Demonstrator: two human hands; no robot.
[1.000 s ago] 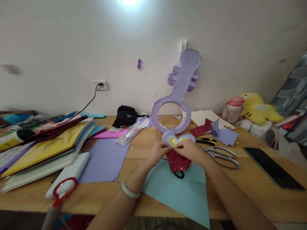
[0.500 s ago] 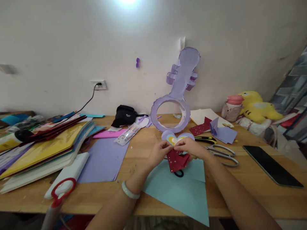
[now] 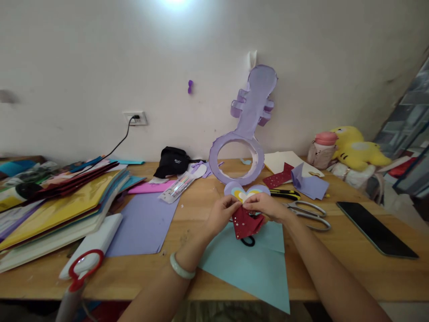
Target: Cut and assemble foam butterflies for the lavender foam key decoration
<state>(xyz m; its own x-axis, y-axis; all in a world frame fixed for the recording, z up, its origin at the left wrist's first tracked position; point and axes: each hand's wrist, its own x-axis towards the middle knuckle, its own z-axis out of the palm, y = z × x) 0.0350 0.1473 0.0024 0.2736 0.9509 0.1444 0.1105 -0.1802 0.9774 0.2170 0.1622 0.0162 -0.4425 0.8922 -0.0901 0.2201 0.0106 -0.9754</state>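
Between my two hands is a folded piece of dark red paper with small pale spots. My left hand pinches its upper edge between thumb and fingers. Close beside it, my right hand pinches the same paper, the fingertips of both hands almost meeting. Just behind my fingers lies a layered paper heart in purple, blue, yellow and white, partly covered by the hands. Under the red paper a black ring-shaped thing shows on a light blue sheet.
A purple paper guitar-like shape leans on the wall. Right of my hands lie scissors, a yellow-black cutter and a phone. To the left are purple sheets, stacked coloured paper and a red-ringed tool.
The view has shifted slightly. Both hands keep their pinch on the red paper, whose lower part has turned a little.
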